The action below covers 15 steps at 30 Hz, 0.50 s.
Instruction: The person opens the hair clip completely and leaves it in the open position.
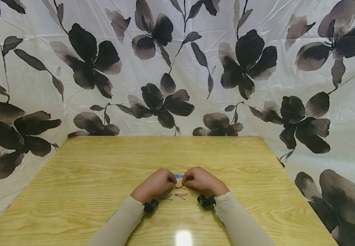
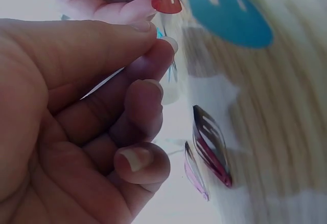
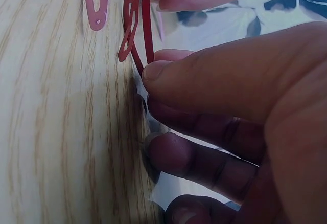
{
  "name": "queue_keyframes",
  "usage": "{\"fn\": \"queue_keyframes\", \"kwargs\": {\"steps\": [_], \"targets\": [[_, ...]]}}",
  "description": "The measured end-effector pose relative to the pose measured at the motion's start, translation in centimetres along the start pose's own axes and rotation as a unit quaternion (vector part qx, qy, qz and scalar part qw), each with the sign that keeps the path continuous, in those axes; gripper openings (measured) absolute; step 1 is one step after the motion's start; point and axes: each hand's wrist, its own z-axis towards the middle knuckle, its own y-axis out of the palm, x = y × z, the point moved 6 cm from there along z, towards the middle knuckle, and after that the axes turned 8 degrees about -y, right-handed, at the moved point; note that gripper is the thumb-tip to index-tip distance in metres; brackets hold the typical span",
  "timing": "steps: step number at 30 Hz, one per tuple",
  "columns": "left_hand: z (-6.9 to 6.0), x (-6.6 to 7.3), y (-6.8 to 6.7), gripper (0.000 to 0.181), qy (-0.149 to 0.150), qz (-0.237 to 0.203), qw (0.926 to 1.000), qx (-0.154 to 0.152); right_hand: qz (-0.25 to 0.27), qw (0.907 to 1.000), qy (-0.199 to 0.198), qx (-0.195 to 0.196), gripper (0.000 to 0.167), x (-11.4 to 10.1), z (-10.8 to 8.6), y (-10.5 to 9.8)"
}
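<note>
A red snap hair clip [image 3: 148, 24] hangs between my hands just above the table, its inner tongue sprung out. My right hand [image 3: 214, 96] pinches the narrow end between thumb and forefinger. Close by the clip's rounded end is my left hand [image 2: 102, 81], its fingers loosely bent. The left wrist view shows nothing between its thumb and forefinger, which lie just beside the red clip [image 2: 166, 3]. Teal [image 2: 230, 14], dark pink [image 2: 212, 147] and light pink [image 2: 195, 175] hair clips lie around the left hand. Another pink clip [image 3: 97, 4] lies near the right hand.
A wooden table [image 1: 103, 160] extends under both arms. Blue clips [image 1: 179, 175] lie beyond the hands, and thin pink [image 1: 181, 194] and grey-blue clips [image 1: 168, 196] lie nearer. A floral curtain [image 1: 165, 68] hangs behind the table. Dark wrist cameras [image 1: 206, 200] are strapped on.
</note>
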Motion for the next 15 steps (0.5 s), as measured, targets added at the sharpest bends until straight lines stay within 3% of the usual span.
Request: {"fn": "queue_keyframes", "kwargs": {"steps": [6,15], "targets": [[0.0,-0.2,-0.3,0.013,0.000,-0.001,1.0000,-0.001,0.003,1.0000,0.004,0.002,0.012,0.0,0.0,0.0],[0.0,-0.8,-1.3,0.016,-0.028,0.000,0.9996,0.006,0.001,0.9999,0.001,0.015,0.012,-0.4,0.1,-0.2]]}}
